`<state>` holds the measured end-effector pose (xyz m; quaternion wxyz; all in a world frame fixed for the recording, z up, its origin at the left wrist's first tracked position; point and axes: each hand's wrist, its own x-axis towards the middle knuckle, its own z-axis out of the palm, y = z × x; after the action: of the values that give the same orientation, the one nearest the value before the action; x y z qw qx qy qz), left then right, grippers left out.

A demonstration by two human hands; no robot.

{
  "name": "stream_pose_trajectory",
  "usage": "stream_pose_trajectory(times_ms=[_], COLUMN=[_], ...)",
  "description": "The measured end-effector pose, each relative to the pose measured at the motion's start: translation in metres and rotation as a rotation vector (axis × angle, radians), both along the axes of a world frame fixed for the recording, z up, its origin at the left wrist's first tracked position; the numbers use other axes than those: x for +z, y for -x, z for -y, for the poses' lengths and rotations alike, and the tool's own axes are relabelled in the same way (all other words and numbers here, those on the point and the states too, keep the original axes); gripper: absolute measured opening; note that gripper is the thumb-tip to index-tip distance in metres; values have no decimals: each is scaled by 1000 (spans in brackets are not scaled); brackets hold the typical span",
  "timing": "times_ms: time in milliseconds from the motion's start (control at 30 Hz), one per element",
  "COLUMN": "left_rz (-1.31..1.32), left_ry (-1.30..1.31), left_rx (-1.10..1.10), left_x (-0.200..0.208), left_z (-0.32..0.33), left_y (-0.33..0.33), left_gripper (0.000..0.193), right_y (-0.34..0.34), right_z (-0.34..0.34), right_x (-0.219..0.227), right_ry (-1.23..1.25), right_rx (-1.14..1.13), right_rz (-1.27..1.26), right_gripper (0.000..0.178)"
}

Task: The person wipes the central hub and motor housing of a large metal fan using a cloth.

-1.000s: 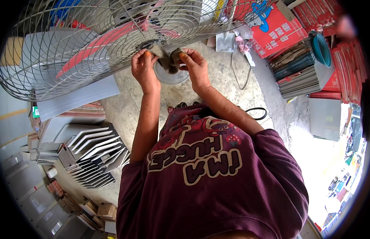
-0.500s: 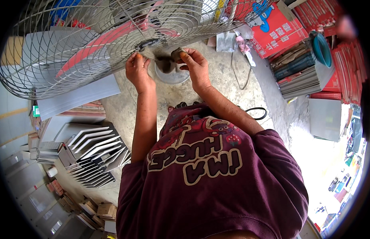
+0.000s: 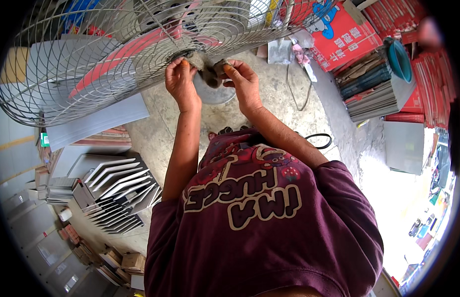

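Note:
A grubby grey-brown cloth [image 3: 209, 75] hangs between my two hands, sagging in the middle with a darker patch low down. My left hand [image 3: 183, 90] pinches its left end between thumb and fingertips. On the other side, my right hand [image 3: 246, 88] has thumb and fingers closed on the right end. Just beyond the hands is the wire guard of a large fan [image 3: 126, 64], with pinkish-red blades behind the wires. My left fingertips are close to the guard's centre; whether they touch it I cannot tell. Below the cloth shows the pale round fan base [image 3: 217, 95].
Flat grey tiles stand in a black slotted rack [image 3: 123, 193] at the left. Red cartons [image 3: 346, 37] and stacked boards with a teal basin [image 3: 400, 62] fill the far right. A black cable loop [image 3: 321, 141] lies right of my body. Small wooden blocks [image 3: 133, 262] sit lower left.
My left hand has moved right, closer to the right hand. The cloth, blurred before, now hangs in sharper folds between them. My right hand has stayed almost still.

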<state>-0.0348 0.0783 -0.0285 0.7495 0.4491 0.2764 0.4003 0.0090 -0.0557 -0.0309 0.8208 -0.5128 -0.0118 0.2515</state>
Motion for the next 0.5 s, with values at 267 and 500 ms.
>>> stream_pose_trajectory(times_ms=[267,500], left_rz=[-57,80], left_ry=[26,-107], left_rx=[105,23], left_x=[7,32], left_z=[-28,-11], left_y=[21,15], left_gripper=[16,13], right_y=[-4,-3], right_z=[1,-1], right_x=[0,-1], right_ry=[0,-5], right_rx=[-2,-8], right_rz=[2,-4], right_gripper=[14,14])
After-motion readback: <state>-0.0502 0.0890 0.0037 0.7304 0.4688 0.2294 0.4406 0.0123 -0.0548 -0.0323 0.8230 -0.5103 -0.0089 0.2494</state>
